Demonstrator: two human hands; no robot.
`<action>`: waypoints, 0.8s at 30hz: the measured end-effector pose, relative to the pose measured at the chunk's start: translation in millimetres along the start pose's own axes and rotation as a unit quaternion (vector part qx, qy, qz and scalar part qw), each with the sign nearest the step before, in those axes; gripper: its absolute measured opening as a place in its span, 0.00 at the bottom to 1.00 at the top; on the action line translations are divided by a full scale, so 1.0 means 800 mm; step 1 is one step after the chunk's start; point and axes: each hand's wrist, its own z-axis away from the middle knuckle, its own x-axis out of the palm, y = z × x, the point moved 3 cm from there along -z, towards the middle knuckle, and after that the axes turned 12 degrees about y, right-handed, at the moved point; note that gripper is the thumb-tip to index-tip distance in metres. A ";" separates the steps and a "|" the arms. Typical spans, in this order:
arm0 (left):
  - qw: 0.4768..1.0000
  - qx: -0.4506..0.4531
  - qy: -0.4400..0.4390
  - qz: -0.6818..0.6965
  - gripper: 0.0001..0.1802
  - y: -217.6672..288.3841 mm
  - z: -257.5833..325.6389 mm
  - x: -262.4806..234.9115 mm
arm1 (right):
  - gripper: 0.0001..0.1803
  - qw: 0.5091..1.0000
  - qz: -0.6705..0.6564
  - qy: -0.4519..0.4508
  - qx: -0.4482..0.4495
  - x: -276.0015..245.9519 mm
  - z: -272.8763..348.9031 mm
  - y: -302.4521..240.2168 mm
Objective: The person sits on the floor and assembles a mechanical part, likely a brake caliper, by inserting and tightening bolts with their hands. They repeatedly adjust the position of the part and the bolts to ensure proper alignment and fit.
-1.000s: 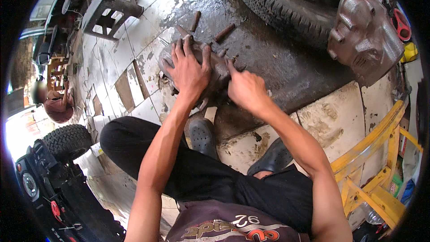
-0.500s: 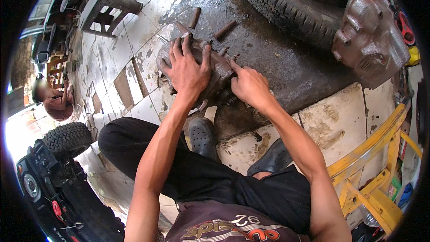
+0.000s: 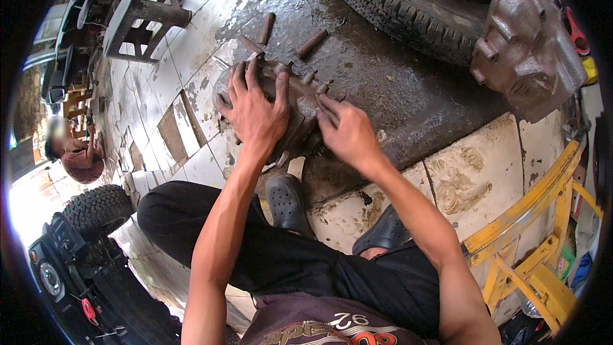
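Observation:
A greasy dark metal housing [image 3: 299, 97], like a gearbox casting, lies on the floor in front of my feet. Across its top rests my left hand [image 3: 257, 114], open, with the fingers spread and the thumb apart. My right hand [image 3: 350, 133] is closed at the housing's right edge, its fingertips pinched beside a small upright stud [image 3: 329, 84]. Whatever those fingertips hold is too small or hidden to make out. Just beyond the housing lie several short rusty metal pins [image 3: 312, 44]. Both hands are stained with grease.
A big tyre [image 3: 396, 16] lies at the far right, next to another metal casting [image 3: 527, 57]. A yellow metal frame [image 3: 523, 207] stands near right. At far left is a plastic stool [image 3: 143, 22]; a person [image 3: 80, 153] sits beyond. A black vehicle [image 3: 70, 275] is near left.
My right hand's index finger was pointing at the studs; now its fingers are pinched together at the housing's edge. My left hand stays on the housing. The whole view has shifted slightly.

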 end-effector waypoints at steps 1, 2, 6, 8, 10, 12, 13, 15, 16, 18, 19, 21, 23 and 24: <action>1.000 0.003 0.003 -0.002 0.40 -0.002 0.001 0.001 | 0.22 1.000 0.016 -0.012 -0.006 0.004 0.010 -0.007; 1.000 0.007 0.006 -0.002 0.40 -0.001 0.001 0.002 | 0.23 0.999 0.033 -0.022 -0.012 0.006 0.019 -0.012; 1.000 0.014 0.008 0.000 0.39 0.001 0.000 0.000 | 0.31 0.990 0.123 -0.063 0.009 0.018 0.004 -0.026; 1.000 0.002 0.002 0.019 0.40 0.000 -0.001 0.000 | 0.34 0.988 0.135 -0.071 0.002 0.019 -0.016 -0.029; 1.000 0.000 -0.001 0.028 0.40 -0.002 -0.004 0.000 | 0.34 0.977 0.163 -0.137 0.011 0.008 0.004 -0.039; 1.000 0.001 -0.003 0.022 0.40 0.000 0.001 -0.001 | 0.36 0.965 0.175 -0.194 0.031 0.007 0.015 -0.044; 1.000 0.000 0.001 0.025 0.39 0.000 -0.002 -0.001 | 0.37 0.970 0.168 -0.172 0.025 0.014 0.006 -0.040; 0.999 0.002 0.002 0.034 0.39 0.006 -0.006 -0.004 | 0.38 0.980 0.154 -0.126 0.019 0.023 -0.015 -0.033; 0.999 0.001 -0.001 0.033 0.39 0.005 -0.001 -0.004 | 0.38 0.980 0.145 -0.135 0.012 0.021 -0.012 -0.030; 1.000 0.000 -0.001 0.026 0.39 -0.004 -0.001 -0.001 | 0.37 0.968 0.166 -0.188 0.018 0.015 0.004 -0.047; 1.000 0.000 0.000 0.027 0.40 -0.005 -0.003 -0.001 | 0.37 0.960 0.178 -0.214 0.021 0.012 0.010 -0.051; 1.000 0.001 -0.002 0.029 0.40 0.003 -0.002 -0.003 | 0.36 0.973 0.160 -0.164 0.005 0.016 0.003 -0.029; 1.000 0.001 -0.006 0.024 0.40 0.004 0.002 -0.003 | 0.38 0.984 0.121 -0.129 0.006 0.023 -0.022 -0.012; 1.000 0.002 -0.002 0.022 0.40 0.001 -0.003 -0.002 | 0.39 0.980 0.138 -0.145 0.014 0.016 -0.013 -0.026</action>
